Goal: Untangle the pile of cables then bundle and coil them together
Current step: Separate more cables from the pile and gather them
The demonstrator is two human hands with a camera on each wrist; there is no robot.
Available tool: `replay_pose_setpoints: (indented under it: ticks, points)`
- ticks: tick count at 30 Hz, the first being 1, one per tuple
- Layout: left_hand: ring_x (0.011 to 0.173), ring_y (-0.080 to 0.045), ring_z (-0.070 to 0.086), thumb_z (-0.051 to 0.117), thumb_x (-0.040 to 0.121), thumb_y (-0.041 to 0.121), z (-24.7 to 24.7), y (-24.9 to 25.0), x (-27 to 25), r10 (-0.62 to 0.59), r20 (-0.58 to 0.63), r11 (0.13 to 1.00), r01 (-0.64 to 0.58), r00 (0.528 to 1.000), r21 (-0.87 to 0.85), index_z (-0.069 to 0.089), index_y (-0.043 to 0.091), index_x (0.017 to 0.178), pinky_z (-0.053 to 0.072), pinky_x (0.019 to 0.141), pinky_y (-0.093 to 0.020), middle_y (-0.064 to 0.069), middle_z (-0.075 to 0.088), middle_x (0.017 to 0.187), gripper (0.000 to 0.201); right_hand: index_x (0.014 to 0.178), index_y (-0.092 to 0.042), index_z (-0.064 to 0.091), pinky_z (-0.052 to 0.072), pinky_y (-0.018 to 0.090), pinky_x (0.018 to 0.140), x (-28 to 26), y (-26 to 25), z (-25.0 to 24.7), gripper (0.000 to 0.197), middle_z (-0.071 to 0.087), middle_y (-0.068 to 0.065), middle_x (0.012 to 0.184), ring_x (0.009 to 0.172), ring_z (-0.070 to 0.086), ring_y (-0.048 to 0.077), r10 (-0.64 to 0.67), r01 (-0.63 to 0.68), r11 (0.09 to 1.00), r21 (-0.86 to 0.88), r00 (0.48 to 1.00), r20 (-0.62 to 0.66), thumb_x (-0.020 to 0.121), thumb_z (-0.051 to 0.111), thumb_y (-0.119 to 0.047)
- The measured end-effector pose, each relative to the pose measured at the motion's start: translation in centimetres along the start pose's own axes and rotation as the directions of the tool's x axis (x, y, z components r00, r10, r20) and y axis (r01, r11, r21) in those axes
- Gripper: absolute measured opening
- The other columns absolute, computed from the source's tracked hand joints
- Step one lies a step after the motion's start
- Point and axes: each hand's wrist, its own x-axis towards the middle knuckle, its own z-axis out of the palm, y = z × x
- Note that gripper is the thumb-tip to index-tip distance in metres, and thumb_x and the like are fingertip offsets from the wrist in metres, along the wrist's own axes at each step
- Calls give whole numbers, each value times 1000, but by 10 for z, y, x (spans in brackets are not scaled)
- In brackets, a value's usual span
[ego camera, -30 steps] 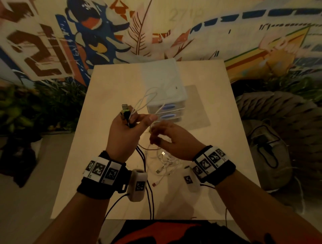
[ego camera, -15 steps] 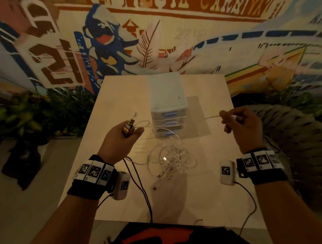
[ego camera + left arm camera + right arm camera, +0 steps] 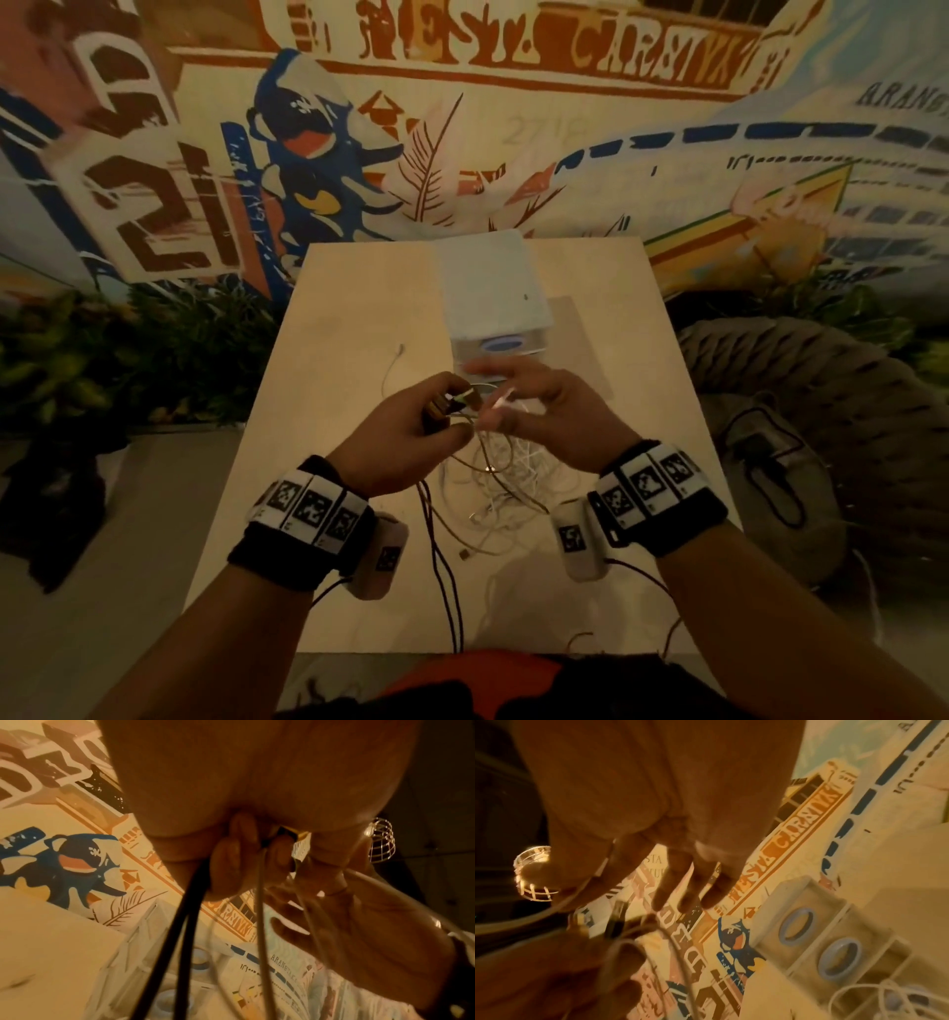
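Wooden table (image 3: 334, 514), dim warm light, mural wall behind. Nearest, at 6 o'clock: two black cables (image 3: 441, 555) hang from the left hand (image 3: 400, 442), fingers curled round a bunch of connector ends (image 3: 452, 403), probably to keep the freed ends together. Right hand (image 3: 544, 411) just beside it at 3 o'clock: thumb and forefinger pinch one white cable (image 3: 500, 401), other fingers spread. Below the hands, one white tangle (image 3: 513, 478) lies unsorted on the table. At 12 o'clock: one drawer unit (image 3: 493, 288); two ring handles (image 3: 795, 925) visible.
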Motion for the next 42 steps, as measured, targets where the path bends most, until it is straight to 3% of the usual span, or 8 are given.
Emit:
replay_pose_setpoints:
  ticks: [4,13,17,22,25,30,35,42]
  points:
    - [84,-18,62,56,97,30,-6,0,-10,4,-123,998,-13,992,-68,65,31,96,48,75,-45,8,67,87,10,89,-22,79,54,48,97,1,0,25,6,75,4,104,102,70,25,117,-120,991,66,992,49,88,76,-27]
    - [52,-9,46,48,106,27,-23,-15,-32,-112,-158,976,78,981,-204,69,20,99,38,59,-27,4,62,66,23,85,-7,78,52,29,71,-15,-6,35,28,73,7,78,68,62,10,189,-189,982,14,968,-167,83,76,-36]
    - [53,6,53,47,106,20,-32,-17,-44,-152,-141,957,110,978,-268,68,2,103,37,75,-28,0,63,68,28,85,-12,78,52,44,71,-26,-1,24,53,71,21,83,72,60,14,156,-181,982,-54,940,-304,75,72,-63]
    - [49,2,50,47,106,17,-42,-26,-56,-138,-128,958,100,982,-267,69,5,106,39,67,-18,-4,59,68,25,79,-23,78,50,40,69,-48,4,10,35,69,4,71,69,61,25,173,-296,923,-247,891,-419,79,69,-57]
    - [51,-1,48,48,106,18,-45,-35,-60,-95,-105,973,70,990,-218,70,11,103,40,62,-12,1,55,65,24,77,-25,76,47,26,66,-68,17,3,38,69,-13,68,66,62,5,207,-382,862,-333,865,-456,77,66,-62]
    - [71,-20,61,51,105,29,-41,-42,-61,-42,-47,988,34,998,-148,72,32,96,46,65,-25,3,63,71,23,84,-29,77,41,25,95,-82,23,15,42,67,-13,123,114,58,5,161,-370,716,-592,913,-376,78,62,-67]
    - [89,-11,67,51,105,29,-33,-24,-51,76,48,991,-70,996,-115,70,31,100,49,86,-25,4,68,78,20,90,-41,74,34,24,112,-44,-22,58,14,52,-17,144,136,42,1,14,-29,858,-513,999,-34,83,71,-53]
    - [91,16,59,46,106,34,-27,-25,-27,-50,-173,987,22,984,-161,70,31,105,41,78,-9,9,72,94,24,76,-32,61,46,22,66,-16,-28,67,30,60,-12,71,67,55,1,173,-208,935,-286,975,-140,101,49,-45]
